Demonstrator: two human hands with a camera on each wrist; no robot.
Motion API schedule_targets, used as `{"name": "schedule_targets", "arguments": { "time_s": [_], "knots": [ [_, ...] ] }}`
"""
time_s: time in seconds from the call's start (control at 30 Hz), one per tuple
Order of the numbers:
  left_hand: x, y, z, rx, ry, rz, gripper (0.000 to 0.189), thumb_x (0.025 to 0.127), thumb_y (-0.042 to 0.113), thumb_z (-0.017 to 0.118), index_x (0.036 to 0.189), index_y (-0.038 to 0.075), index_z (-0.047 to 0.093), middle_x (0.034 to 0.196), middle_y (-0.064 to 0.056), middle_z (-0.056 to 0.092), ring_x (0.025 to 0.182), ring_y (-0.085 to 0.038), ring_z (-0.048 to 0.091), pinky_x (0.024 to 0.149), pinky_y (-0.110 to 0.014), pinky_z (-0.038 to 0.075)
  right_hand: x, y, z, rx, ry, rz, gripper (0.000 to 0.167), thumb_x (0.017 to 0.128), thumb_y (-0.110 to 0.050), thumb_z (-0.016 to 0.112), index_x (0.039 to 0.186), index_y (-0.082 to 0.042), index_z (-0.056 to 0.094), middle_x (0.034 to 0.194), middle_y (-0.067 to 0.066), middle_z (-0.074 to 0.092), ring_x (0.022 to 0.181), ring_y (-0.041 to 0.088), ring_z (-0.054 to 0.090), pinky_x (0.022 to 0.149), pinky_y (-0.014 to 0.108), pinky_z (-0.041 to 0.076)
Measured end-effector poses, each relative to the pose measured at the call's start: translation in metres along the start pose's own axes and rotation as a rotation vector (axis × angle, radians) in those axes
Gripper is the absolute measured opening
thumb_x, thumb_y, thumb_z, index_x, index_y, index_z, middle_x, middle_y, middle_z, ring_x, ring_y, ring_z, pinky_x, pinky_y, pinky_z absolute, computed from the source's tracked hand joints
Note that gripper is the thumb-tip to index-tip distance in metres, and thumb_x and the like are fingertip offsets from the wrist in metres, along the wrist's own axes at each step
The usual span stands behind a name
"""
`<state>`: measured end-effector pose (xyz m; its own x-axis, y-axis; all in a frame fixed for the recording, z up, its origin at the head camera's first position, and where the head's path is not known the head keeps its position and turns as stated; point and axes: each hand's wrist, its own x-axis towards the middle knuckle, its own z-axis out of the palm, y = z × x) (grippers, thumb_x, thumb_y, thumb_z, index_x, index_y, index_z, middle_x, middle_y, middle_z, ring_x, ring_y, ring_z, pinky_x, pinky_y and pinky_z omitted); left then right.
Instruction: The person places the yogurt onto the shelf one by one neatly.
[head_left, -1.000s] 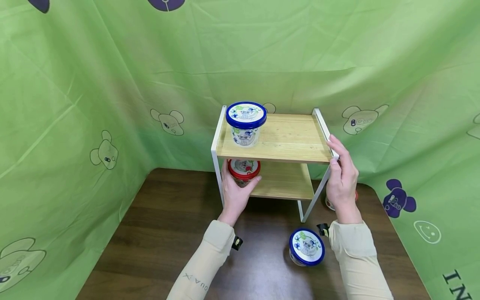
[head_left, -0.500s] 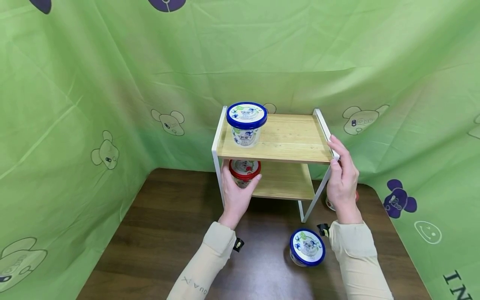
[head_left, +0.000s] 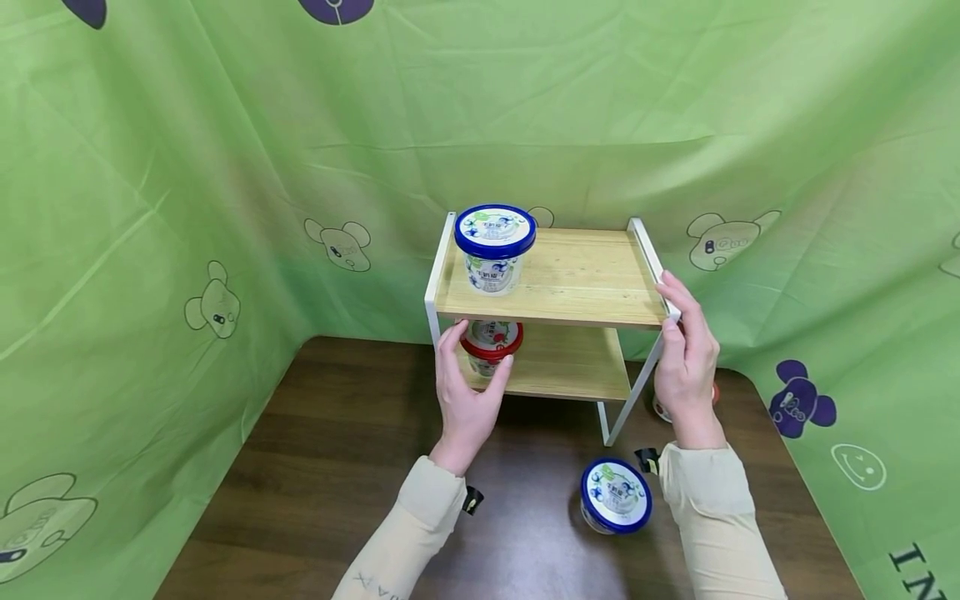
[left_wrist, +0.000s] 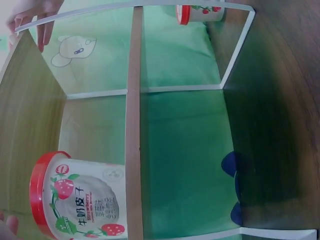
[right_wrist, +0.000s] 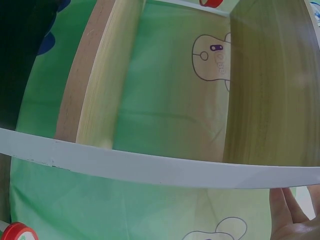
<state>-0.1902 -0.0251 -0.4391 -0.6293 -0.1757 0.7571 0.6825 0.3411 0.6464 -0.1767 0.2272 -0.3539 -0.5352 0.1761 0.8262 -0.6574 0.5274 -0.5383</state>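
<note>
My left hand (head_left: pixel 467 407) stands at the lower board of a two-tier shelf (head_left: pixel 585 271), thumb and fingers spread around a red-lidded strawberry pudding tub (head_left: pixel 492 343). In the left wrist view the tub (left_wrist: pixel 87 200) stands upright on that board at its left end, and fingertips (left_wrist: pixel 11 223) show apart from its lid. My right hand (head_left: pixel 687 362) rests on the front right corner of the upper board, its fingers against the white side frame (right_wrist: pixel 165 167). A blue-lidded blueberry tub (head_left: pixel 495 242) stands on the upper board's left end.
Another blue-lidded tub (head_left: pixel 616 497) stands on the brown table (head_left: pixel 300 467) in front of the shelf. A red-lidded tub (left_wrist: pixel 200 13) is right of the shelf, partly hidden by my right hand in the head view. Green cloth (head_left: pixel 360 108) hangs behind and at both sides.
My left hand has loosened from the red-lidded tub and drawn back slightly toward me, its fingers now clear of the lid's far side. The tub stays on the lower board. My right hand has stayed put.
</note>
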Motion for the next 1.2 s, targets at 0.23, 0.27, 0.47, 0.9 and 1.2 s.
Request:
{"name": "schedule_targets", "arguments": {
  "time_s": [0.23, 0.27, 0.47, 0.9, 1.2],
  "knots": [
    [-0.001, 0.000, -0.006, -0.020, 0.032, 0.046, 0.067, 0.089, 0.019, 0.080, 0.145, 0.005, 0.045, 0.140, -0.014, 0.050, 0.126, -0.029, 0.049, 0.107, -0.050, 0.041, 0.000, 0.000, 0.000, 0.008, 0.000, -0.012, 0.038, 0.095, 0.002, 0.042, 0.127, 0.013, 0.060, 0.140, 0.025, 0.057, 0.136, 0.035, 0.049, 0.114, 0.032, 0.035],
    [0.000, 0.001, -0.007, -0.023, 0.038, 0.052, 0.066, 0.089, 0.017, 0.080, 0.144, 0.004, 0.046, 0.140, -0.013, 0.050, 0.125, -0.030, 0.049, 0.106, -0.051, 0.042, 0.000, 0.000, 0.000, 0.007, 0.001, -0.009, 0.038, 0.095, 0.002, 0.042, 0.127, 0.012, 0.060, 0.140, 0.025, 0.057, 0.136, 0.035, 0.049, 0.114, 0.032, 0.035],
    [0.004, 0.006, -0.011, -0.011, 0.079, 0.106, 0.068, 0.081, 0.003, 0.083, 0.138, -0.004, 0.047, 0.133, -0.020, 0.051, 0.120, -0.034, 0.049, 0.103, -0.049, 0.043, 0.000, -0.001, 0.000, 0.004, 0.006, 0.001, 0.038, 0.095, 0.001, 0.042, 0.126, 0.012, 0.061, 0.140, 0.024, 0.057, 0.136, 0.034, 0.049, 0.114, 0.032, 0.035],
    [0.019, 0.008, -0.022, 0.045, 0.135, 0.221, 0.071, 0.081, 0.015, 0.081, 0.141, -0.002, 0.047, 0.140, -0.021, 0.047, 0.130, -0.037, 0.043, 0.109, -0.051, 0.036, 0.000, 0.001, 0.000, 0.004, -0.001, -0.004, 0.038, 0.095, 0.000, 0.042, 0.127, 0.012, 0.060, 0.141, 0.024, 0.056, 0.136, 0.033, 0.048, 0.115, 0.032, 0.035],
    [0.032, 0.007, -0.029, 0.075, 0.108, 0.253, 0.071, 0.088, 0.027, 0.076, 0.144, -0.003, 0.044, 0.154, -0.020, 0.041, 0.140, -0.039, 0.038, 0.114, -0.055, 0.032, 0.000, 0.000, 0.000, 0.003, 0.001, 0.002, 0.038, 0.095, 0.001, 0.042, 0.126, 0.012, 0.060, 0.141, 0.024, 0.057, 0.136, 0.034, 0.048, 0.115, 0.032, 0.035]
  ]
}}
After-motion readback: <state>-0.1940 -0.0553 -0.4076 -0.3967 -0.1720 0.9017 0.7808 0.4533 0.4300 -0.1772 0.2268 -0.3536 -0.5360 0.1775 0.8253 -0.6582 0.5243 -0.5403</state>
